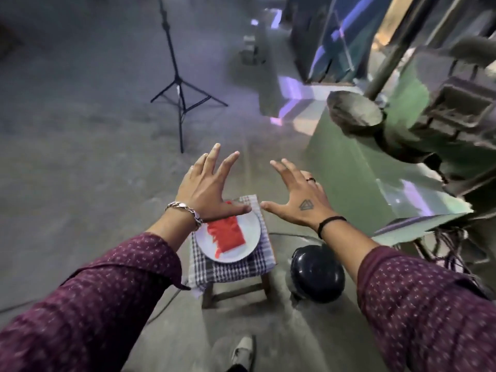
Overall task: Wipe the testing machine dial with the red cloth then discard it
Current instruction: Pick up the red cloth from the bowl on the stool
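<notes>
Both hands are held out, fingers spread wide and empty, above a small stool [236,287] on a workshop floor. The left hand [206,191] is seen just above the red cloth [226,236], which lies folded on a white plate [251,228] set on a checked cover [228,269] over the stool; the right hand [300,196] is raised beside it, its grip equally wide and holding nothing. The cloth is not yet picked up, so the task is judged to be at its very start. A downward reach and a pinch on the cloth are called for next, then a turn right toward the green machine [375,167], whose dial cannot be made out here. A black bin [318,273], just beside the stool, is the likely discard place.
</notes>
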